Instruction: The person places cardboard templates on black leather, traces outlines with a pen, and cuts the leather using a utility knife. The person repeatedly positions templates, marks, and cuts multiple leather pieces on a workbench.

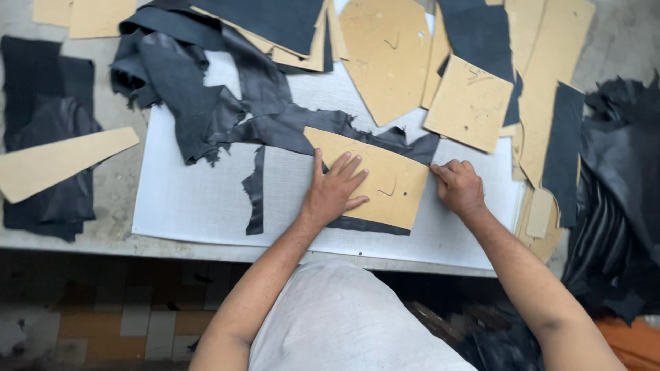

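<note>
Cardboard pattern on black leather: left hand pressed flat, fingers spread; right hand closed at its 3 o'clock edge, contents unclear. Slack pressure could shift it.

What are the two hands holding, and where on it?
Left hand presses flat on the cardboard template near its middle; right hand is closed at its right edge, contents hidden.

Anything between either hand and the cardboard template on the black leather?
Nothing visible. The left hand lies flat on the tan cardboard template, fingers spread. The right hand is closed at the template's right edge; what it grips, if anything, is hidden. The template lies on the black leather piece over the white cutting mat.
</note>
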